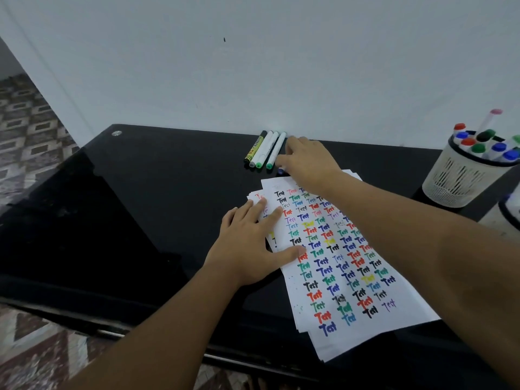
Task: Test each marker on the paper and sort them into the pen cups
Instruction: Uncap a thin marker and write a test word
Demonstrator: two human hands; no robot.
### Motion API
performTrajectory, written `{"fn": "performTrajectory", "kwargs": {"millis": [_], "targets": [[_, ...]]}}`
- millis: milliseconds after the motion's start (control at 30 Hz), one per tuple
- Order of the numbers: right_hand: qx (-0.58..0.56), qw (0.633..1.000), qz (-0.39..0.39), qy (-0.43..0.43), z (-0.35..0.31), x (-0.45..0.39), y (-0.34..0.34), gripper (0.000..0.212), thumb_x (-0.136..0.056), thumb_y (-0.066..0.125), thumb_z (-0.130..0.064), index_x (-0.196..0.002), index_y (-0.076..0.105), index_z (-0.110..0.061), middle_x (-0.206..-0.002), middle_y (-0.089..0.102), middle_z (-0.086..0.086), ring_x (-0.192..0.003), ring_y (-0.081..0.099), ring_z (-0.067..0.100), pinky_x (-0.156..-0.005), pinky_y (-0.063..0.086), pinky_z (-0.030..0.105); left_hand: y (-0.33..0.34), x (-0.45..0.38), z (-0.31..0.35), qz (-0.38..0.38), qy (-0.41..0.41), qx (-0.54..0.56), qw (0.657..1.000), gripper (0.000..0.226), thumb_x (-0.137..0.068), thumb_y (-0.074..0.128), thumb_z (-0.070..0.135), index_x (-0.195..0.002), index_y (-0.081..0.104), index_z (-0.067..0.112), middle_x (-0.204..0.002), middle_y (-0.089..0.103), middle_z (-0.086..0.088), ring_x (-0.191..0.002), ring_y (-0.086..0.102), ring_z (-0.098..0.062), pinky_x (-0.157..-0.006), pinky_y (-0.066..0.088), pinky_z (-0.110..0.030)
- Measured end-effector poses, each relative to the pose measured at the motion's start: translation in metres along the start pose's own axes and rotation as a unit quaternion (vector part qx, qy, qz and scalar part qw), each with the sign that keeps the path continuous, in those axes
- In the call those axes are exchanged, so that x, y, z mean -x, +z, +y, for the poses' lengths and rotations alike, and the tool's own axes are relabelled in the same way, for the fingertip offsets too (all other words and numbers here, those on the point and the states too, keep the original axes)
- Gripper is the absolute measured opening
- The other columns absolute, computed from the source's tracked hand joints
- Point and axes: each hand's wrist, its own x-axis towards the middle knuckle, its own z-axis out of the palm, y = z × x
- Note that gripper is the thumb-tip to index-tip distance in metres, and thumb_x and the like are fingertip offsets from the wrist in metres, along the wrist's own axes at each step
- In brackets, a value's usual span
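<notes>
I judge the task mostly done: the white mesh pen cup (461, 175) at far right holds many capped markers, and the white paper sheet (351, 266) is nearly full of coloured "Test" words. Four markers (264, 149) lie in a row by the wall, beside my right hand (308, 161), which covers a blue-capped marker (280, 171); I cannot tell if it grips it. My left hand (247, 243) presses flat on the paper, fingers straight.

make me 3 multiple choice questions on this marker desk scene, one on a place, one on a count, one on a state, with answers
1. Where does the pen cup full of markers stand?
A. far right of the desk
B. on the paper
C. on the floor

2. How many markers lie in a row by the wall, left of the right hand?
A. one
B. four
C. seven

3. What is the left hand doing?
A. writing with a marker
B. lifting the cup
C. pressing flat on the paper

Answers: 1 A, the cup sits at the right edge of the desk; 2 B, four barrels lie side by side; 3 C, its straight fingers rest on the sheets.
</notes>
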Motion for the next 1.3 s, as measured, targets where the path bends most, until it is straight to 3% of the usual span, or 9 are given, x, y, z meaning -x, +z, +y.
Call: {"fn": "performTrajectory", "kwargs": {"millis": [167, 333, 400, 500, 600, 767, 933, 1100, 1300], "targets": [[0.016, 0.999, 0.036, -0.006, 0.003, 0.007, -0.004, 0.030, -0.101, 0.062, -0.020, -0.130, 0.055, -0.017, -0.121, 0.063, 0.010, -0.107, 0.060, 0.029, -0.103, 0.042, 0.043, 0.000, 0.000, 0.000, 0.005, 0.001, 0.006, 1.000, 0.102, -0.075, 0.030, 0.097, -0.160, 0.015, 0.043, -0.170, 0.001, 0.009, -0.155, -0.008, -0.011, -0.124, -0.011, -0.040], [-0.030, 0.997, 0.065, -0.006, 0.000, 0.025, -0.027, 0.042, -0.103, 0.058, -0.018, -0.142, 0.044, -0.024, -0.113, 0.060, 0.009, -0.082, 0.054, 0.023, -0.063, 0.044, 0.036, 0.001, 0.000, 0.000, 0.013, 0.003, 0.011, 1.000, 0.102, -0.074, 0.029, 0.098, -0.160, 0.017, 0.043, -0.170, 0.003, 0.010, -0.155, -0.006, -0.011, -0.125, -0.008, -0.040], [-0.052, 0.997, 0.058, 0.013, -0.004, 0.039, -0.041, 0.036, -0.108, 0.051, -0.027, -0.143, 0.044, -0.028, -0.109, 0.057, 0.008, -0.077, 0.049, 0.021, -0.056, 0.044, 0.035, 0.001, 0.000, 0.000, 0.019, 0.006, 0.015, 1.000, 0.102, -0.075, 0.030, 0.098, -0.159, 0.019, 0.043, -0.170, 0.004, 0.010, -0.155, -0.005, -0.011, -0.125, -0.008, -0.040], [-0.167, 0.984, 0.013, 0.065, -0.014, 0.067, -0.061, 0.032, -0.112, 0.032, -0.039, -0.136, 0.048, -0.024, -0.102, 0.058, 0.004, -0.080, 0.057, 0.025, -0.068, 0.050, 0.040, 0.002, 0.001, -0.001, 0.032, 0.010, 0.025, 0.999, 0.096, -0.079, 0.032, 0.093, -0.159, 0.024, 0.041, -0.169, 0.009, 0.008, -0.155, -0.001, -0.011, -0.124, -0.006, -0.039], [-0.270, 0.954, -0.083, 0.104, -0.023, 0.103, -0.066, 0.022, -0.111, 0.036, -0.034, -0.115, 0.049, -0.018, -0.095, 0.061, 0.001, -0.084, 0.059, 0.023, -0.076, 0.050, 0.044, 0.004, 0.001, -0.002, 0.060, 0.012, 0.043, 0.997, 0.080, -0.091, 0.035, 0.079, -0.159, 0.026, 0.038, -0.168, 0.018, 0.008, -0.154, 0.006, -0.012, -0.126, -0.001, -0.038], [-0.276, 0.946, -0.155, 0.072, -0.032, 0.135, -0.059, 0.023, -0.110, 0.039, -0.032, -0.127, 0.052, -0.023, -0.110, 0.061, 0.000, -0.098, 0.058, 0.023, -0.087, 0.050, 0.043, 0.007, 0.002, -0.005, 0.133, 0.054, 0.056, 0.988, 0.071, -0.098, 0.036, 0.067, -0.155, 0.039, 0.024, -0.153, 0.048, 0.005, -0.142, 0.039, -0.015, -0.121, 0.028, -0.045], [-0.192, 0.969, -0.153, 0.024, -0.044, 0.141, -0.063, 0.038, -0.112, 0.032, -0.044, -0.148, 0.041, -0.035, -0.115, 0.058, 0.000, -0.103, 0.057, 0.021, -0.086, 0.054, 0.044, 0.007, 0.006, -0.005, 0.173, 0.095, 0.056, 0.979, 0.060, -0.099, 0.042, 0.060, -0.145, 0.053, 0.023, -0.139, 0.060, 0.005, -0.130, 0.049, -0.015, -0.110, 0.041, -0.044], [-0.123, 0.982, -0.140, 0.010, -0.050, 0.142, -0.067, 0.038, -0.111, 0.022, -0.052, -0.141, 0.043, -0.043, -0.100, 0.060, -0.006, -0.086, 0.063, 0.018, -0.071, 0.057, 0.041, 0.009, 0.006, -0.007, 0.197, 0.144, 0.038, 0.969, 0.039, -0.101, 0.052, 0.045, -0.126, 0.069, 0.021, -0.120, 0.065, 0.005, -0.113, 0.055, -0.015, -0.098, 0.046, -0.040], [-0.099, 0.986, -0.132, 0.016, -0.052, 0.144, -0.065, 0.045, -0.108, 0.016, -0.061, -0.133, 0.048, -0.041, -0.086, 0.064, -0.008, -0.074, 0.063, 0.015, -0.066, 0.058, 0.040, 0.012, 0.005, -0.010, 0.198, 0.172, 0.019, 0.965, 0.025, -0.102, 0.060, 0.031, -0.121, 0.070, 0.019, -0.118, 0.066, 0.005, -0.113, 0.054, -0.016, -0.097, 0.044, -0.035]]}}
